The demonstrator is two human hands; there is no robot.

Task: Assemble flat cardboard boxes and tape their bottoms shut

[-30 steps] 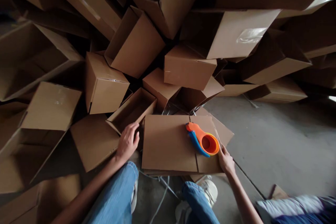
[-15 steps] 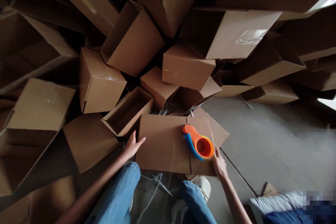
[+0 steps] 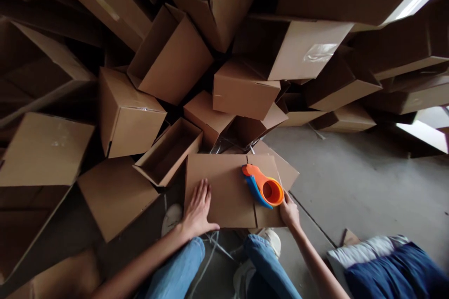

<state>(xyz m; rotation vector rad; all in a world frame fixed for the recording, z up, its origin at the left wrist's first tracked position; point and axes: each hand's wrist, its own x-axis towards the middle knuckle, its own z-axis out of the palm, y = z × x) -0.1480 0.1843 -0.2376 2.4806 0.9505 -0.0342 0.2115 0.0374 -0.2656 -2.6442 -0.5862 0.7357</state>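
A flattened cardboard box (image 3: 228,184) lies on the floor in front of my knees. My left hand (image 3: 198,210) rests flat on its near left part, fingers stretched out. An orange and blue tape dispenser (image 3: 263,187) sits on the box's right side. My right hand (image 3: 289,212) is at the box's right near corner, just beside the dispenser; its fingers are curled at the cardboard's edge. I cannot tell whether they grip the cardboard or a strand of tape.
A tall heap of brown cardboard boxes (image 3: 168,60) fills the left and far side. An open small box (image 3: 168,152) lies just left of the flat one. Grey concrete floor (image 3: 351,177) spreads to the right. A blue and white cushion (image 3: 382,266) lies at lower right.
My left hand has moved from the open small box's edge onto the flat cardboard and spread flat. My right hand stayed near the dispenser. The view shifted slightly.
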